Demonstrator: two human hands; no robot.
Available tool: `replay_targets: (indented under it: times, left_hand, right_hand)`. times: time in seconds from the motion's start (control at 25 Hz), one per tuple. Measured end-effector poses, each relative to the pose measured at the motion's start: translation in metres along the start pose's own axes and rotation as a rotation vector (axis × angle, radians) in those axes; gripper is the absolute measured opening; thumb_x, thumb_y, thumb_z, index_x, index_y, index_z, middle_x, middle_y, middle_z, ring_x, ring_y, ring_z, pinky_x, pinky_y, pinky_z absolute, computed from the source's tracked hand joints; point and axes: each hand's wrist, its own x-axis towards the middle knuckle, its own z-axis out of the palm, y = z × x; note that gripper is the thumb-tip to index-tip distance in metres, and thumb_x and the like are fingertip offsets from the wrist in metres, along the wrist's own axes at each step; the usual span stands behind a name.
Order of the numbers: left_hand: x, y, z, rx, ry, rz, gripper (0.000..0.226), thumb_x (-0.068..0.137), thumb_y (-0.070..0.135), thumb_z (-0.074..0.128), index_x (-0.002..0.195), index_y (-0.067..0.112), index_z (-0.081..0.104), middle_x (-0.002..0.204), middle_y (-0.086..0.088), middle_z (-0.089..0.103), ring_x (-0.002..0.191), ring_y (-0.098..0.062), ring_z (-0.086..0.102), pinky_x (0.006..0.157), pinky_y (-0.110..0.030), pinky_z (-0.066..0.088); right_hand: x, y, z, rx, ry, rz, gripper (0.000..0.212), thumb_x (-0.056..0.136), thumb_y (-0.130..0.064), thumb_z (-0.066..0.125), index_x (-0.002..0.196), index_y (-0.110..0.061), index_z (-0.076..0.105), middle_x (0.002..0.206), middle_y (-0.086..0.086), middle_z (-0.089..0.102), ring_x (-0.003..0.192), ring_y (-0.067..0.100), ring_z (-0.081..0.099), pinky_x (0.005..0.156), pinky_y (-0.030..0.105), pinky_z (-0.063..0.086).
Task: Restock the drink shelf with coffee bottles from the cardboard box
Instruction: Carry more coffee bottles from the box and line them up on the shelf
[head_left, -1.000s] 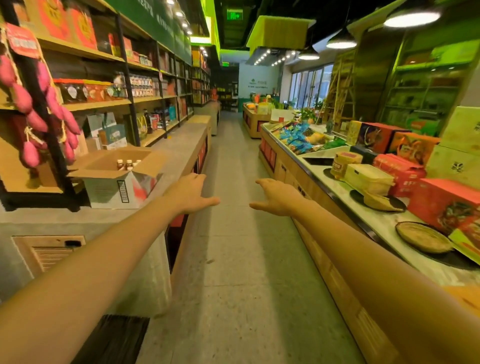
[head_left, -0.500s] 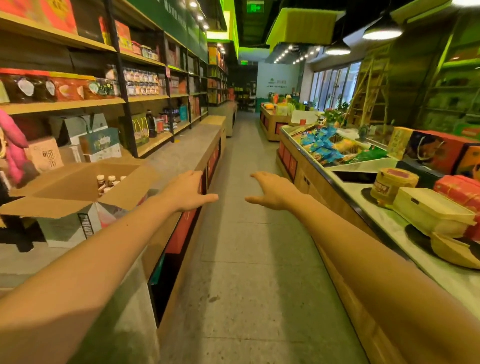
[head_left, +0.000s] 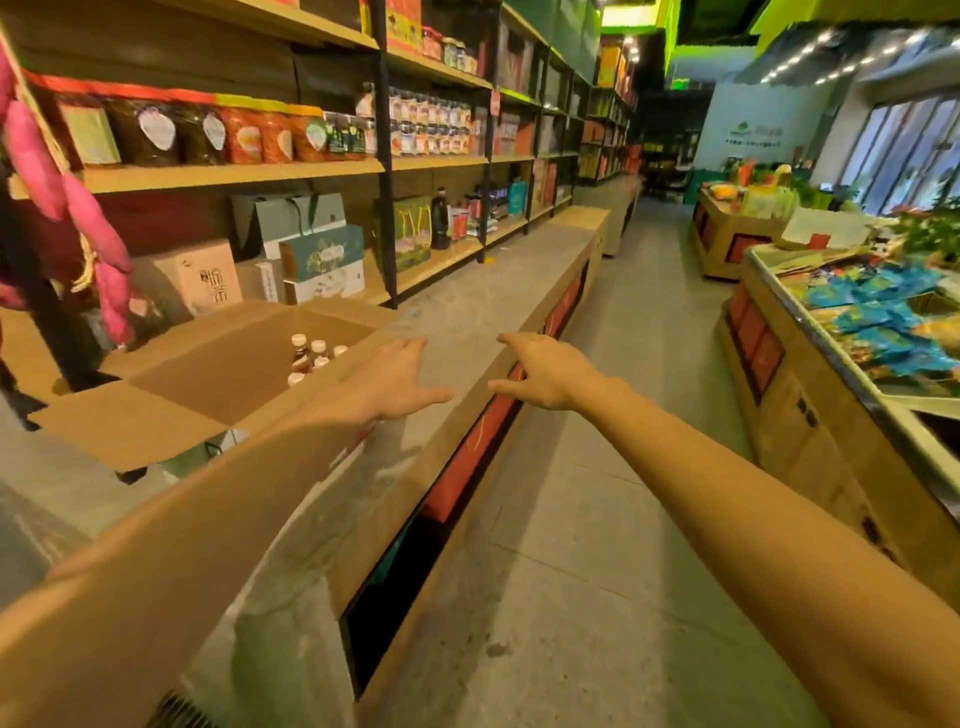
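An open cardboard box (head_left: 171, 415) stands on the grey counter (head_left: 483, 306) at the left, flaps spread wide. Several brown coffee bottles (head_left: 311, 356) with white caps stand inside it. My left hand (head_left: 400, 382) reaches out flat over the counter just right of the box, fingers straight, holding nothing. My right hand (head_left: 545, 371) hovers beside it above the counter's front edge, fingers spread and empty. Behind the counter rise wooden shelves (head_left: 234, 174) full of jars, bottles and gift boxes.
Pink sausage-like items (head_left: 67, 208) hang at the far left. Gift boxes (head_left: 322, 260) stand on the low shelf behind the cardboard box. The aisle floor (head_left: 623, 519) runs between the counter and a display table (head_left: 857, 332) of blue packets at the right.
The view has swung left and closer to the counter. The box and shelves now fill the left half. Both hands stay outstretched and empty, now over the counter.
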Motion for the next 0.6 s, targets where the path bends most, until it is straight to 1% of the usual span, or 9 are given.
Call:
replay_targets:
  times: [0.16, 0.28, 0.4, 0.44, 0.52, 0.56, 0.6]
  left_hand:
    - [0.068, -0.068, 0.008, 0.031, 0.054, -0.060, 0.088, 0.080, 0.058, 0.058, 0.146, 0.011, 0.024, 0.149, -0.012, 0.035, 0.134, -0.028, 0.036, 0.108, -0.039, 0.033]
    - [0.116, -0.120, 0.003, 0.026, 0.065, -0.194, 0.086, 0.080, 0.058, 0.059, 0.145, 0.016, 0.025, 0.149, -0.007, 0.035, 0.133, -0.027, 0.038, 0.107, -0.041, 0.035]
    - [0.150, -0.169, -0.003, 0.034, 0.068, -0.297, 0.077, 0.080, 0.056, 0.061, 0.140, 0.016, 0.033, 0.144, -0.008, 0.043, 0.128, -0.027, 0.044, 0.104, -0.040, 0.038]
    - [0.158, -0.184, -0.004, 0.029, 0.064, -0.320, 0.076, 0.079, 0.057, 0.061, 0.138, 0.017, 0.034, 0.142, -0.008, 0.045, 0.126, -0.028, 0.045, 0.104, -0.040, 0.038]
    - [0.172, -0.214, -0.004, 0.027, 0.073, -0.379, 0.075, 0.081, 0.054, 0.061, 0.139, 0.015, 0.034, 0.139, -0.009, 0.047, 0.125, -0.028, 0.045, 0.104, -0.039, 0.038]
    - [0.176, -0.226, 0.000, 0.037, 0.076, -0.407, 0.074, 0.083, 0.051, 0.060, 0.140, 0.013, 0.032, 0.140, -0.010, 0.046, 0.126, -0.029, 0.044, 0.105, -0.039, 0.037]
    - [0.181, -0.238, 0.006, 0.056, 0.067, -0.439, 0.074, 0.085, 0.049, 0.059, 0.142, 0.012, 0.028, 0.141, -0.011, 0.044, 0.127, -0.029, 0.043, 0.106, -0.038, 0.035]
  right_hand:
    - [0.117, -0.015, 0.025, 0.019, 0.005, -0.127, 0.075, 0.089, -0.049, 0.054, 0.148, -0.013, 0.024, 0.151, 0.011, 0.034, 0.136, 0.029, 0.037, 0.108, 0.043, 0.036]
    - [0.205, -0.036, 0.041, 0.086, -0.015, -0.194, 0.072, 0.088, -0.042, 0.058, 0.147, -0.016, 0.027, 0.149, 0.011, 0.037, 0.134, 0.030, 0.038, 0.107, 0.043, 0.036]
    - [0.276, -0.062, 0.061, 0.164, -0.060, -0.250, 0.063, 0.089, -0.040, 0.057, 0.143, -0.017, 0.035, 0.142, 0.010, 0.044, 0.128, 0.029, 0.044, 0.104, 0.040, 0.040]
    - [0.297, -0.070, 0.071, 0.165, -0.075, -0.278, 0.058, 0.090, -0.039, 0.056, 0.140, -0.015, 0.039, 0.138, 0.010, 0.048, 0.124, 0.028, 0.047, 0.100, 0.037, 0.041]
    - [0.339, -0.086, 0.091, 0.201, -0.101, -0.329, 0.044, 0.092, -0.035, 0.055, 0.129, -0.012, 0.051, 0.125, 0.011, 0.058, 0.105, 0.024, 0.054, 0.086, 0.031, 0.041]
    - [0.356, -0.092, 0.100, 0.227, -0.127, -0.354, 0.039, 0.092, -0.034, 0.056, 0.124, -0.011, 0.055, 0.121, 0.012, 0.061, 0.098, 0.023, 0.054, 0.082, 0.029, 0.040]
    - [0.373, -0.097, 0.111, 0.261, -0.157, -0.389, 0.038, 0.092, -0.032, 0.057, 0.123, -0.011, 0.055, 0.120, 0.011, 0.061, 0.099, 0.022, 0.055, 0.084, 0.028, 0.041]
